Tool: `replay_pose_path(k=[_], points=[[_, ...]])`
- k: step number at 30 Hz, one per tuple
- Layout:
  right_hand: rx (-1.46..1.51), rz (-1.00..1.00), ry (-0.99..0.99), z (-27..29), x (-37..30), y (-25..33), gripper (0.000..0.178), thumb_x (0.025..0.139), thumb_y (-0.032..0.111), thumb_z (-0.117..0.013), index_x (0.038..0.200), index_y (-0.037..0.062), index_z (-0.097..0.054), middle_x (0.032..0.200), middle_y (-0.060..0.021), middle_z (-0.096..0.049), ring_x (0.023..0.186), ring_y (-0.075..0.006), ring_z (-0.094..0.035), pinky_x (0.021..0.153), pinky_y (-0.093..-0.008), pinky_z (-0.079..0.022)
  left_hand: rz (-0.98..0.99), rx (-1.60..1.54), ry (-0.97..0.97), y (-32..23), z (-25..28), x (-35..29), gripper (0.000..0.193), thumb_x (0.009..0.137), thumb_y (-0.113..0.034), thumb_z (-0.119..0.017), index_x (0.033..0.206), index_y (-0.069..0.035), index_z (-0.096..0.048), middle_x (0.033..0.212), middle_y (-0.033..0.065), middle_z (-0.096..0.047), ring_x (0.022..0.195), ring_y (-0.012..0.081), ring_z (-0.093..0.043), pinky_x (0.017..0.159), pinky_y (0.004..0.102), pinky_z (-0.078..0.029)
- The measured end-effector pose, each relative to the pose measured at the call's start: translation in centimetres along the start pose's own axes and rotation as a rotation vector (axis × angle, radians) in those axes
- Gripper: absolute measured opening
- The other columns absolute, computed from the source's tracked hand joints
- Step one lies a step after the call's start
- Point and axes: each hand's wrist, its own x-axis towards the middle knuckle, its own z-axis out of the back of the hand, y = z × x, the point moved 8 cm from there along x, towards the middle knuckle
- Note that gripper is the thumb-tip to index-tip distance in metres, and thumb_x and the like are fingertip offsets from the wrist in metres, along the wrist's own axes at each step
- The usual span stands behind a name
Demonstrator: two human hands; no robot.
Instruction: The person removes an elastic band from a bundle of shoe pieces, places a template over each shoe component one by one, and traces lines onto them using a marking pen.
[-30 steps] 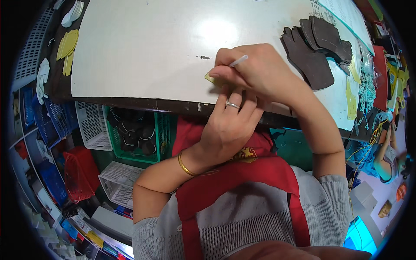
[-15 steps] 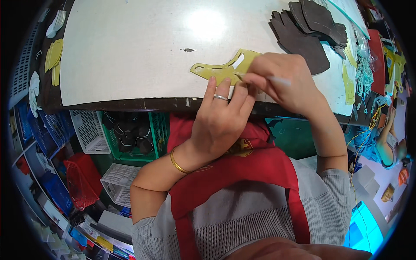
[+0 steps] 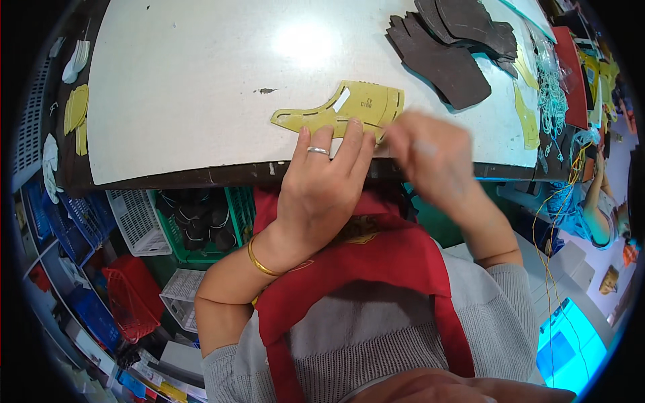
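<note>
A yellow pattern template (image 3: 376,101) with narrow slots and a white patch lies flat near the table's front edge. My left hand (image 3: 319,188) rests on its lower edge, fingers stretched out and pressing down; a ring and a gold bangle are on that arm. At the template's right end is my right hand (image 3: 437,158), closed and smeared by motion. In it a pale pen (image 3: 423,148) shows only as a blur, its tip close to the template's lower right corner. What lies under the template is hidden.
Dark brown cut pieces (image 3: 450,74) are stacked at the back right, with more yellow templates (image 3: 527,121) and tangled pale-green cord (image 3: 552,94) beyond. Yellow pieces (image 3: 76,111) lie at the far left. Below the table stands a green crate (image 3: 242,208) of dark items. Another person (image 3: 598,215) sits at right.
My right hand has moved down and rightward along the template, uncovering its right part. The view has shifted, so the table things appear further left. My left hand keeps its hold-down position.
</note>
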Motion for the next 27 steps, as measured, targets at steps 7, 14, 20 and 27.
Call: replay_pose_path(k=[7, 14, 20, 27], points=[[0.292, -0.336, 0.021, -0.6, 3.7, -5.1, 0.025, 0.103, 0.024, -0.051, 0.106, 0.0034, -0.064, 0.094, -0.0159, -0.069, 0.085, -0.0369, -0.068, 0.077, -0.0461, -0.055, -0.031, 0.106, -0.023, 0.2, 0.4, 1.1, 0.027, 0.078, -0.01, -0.067, 0.104, -0.009, -0.072, 0.116, 0.0044, -0.071, 0.086, 0.0209, -0.065, 0.062, 0.0294, -0.056], [0.266, -0.276, 0.185, 0.9, 2.2, -6.0, 0.02, 0.093, 0.027, -0.072, 0.101, 0.0086, -0.073, 0.092, -0.0116, -0.073, 0.085, -0.0275, -0.072, 0.074, -0.0388, -0.056, -0.172, 0.075, 0.107, 2.0, -0.2, 3.5, 0.022, 0.08, -0.009, -0.066, 0.102, -0.011, -0.069, 0.109, 0.0035, -0.07, 0.088, 0.0212, -0.067, 0.064, 0.0315, -0.057], [-0.104, -0.482, -0.082, 7.5, 0.3, -15.1, 0.031, 0.105, 0.026, -0.06, 0.116, 0.0002, -0.072, 0.095, -0.0114, -0.075, 0.087, -0.0132, -0.07, 0.077, -0.0308, -0.054, -0.231, 0.252, -0.393, 14.2, -0.4, 14.8, 0.028, 0.086, -0.007, -0.065, 0.113, -0.003, -0.065, 0.114, 0.0144, -0.068, 0.091, 0.0348, -0.067, 0.077, 0.0435, -0.058], [0.481, -0.559, -0.357, 7.5, -0.9, -9.4, 0.022, 0.107, 0.018, -0.058, 0.116, 0.0015, -0.07, 0.091, 0.0, -0.069, 0.083, -0.0065, -0.06, 0.075, -0.0222, -0.049, -0.095, 0.088, 0.051, 3.6, -0.1, 2.6, 0.024, 0.083, -0.008, -0.068, 0.105, -0.001, -0.066, 0.104, 0.015, -0.064, 0.092, 0.0299, -0.063, 0.078, 0.041, -0.053]])
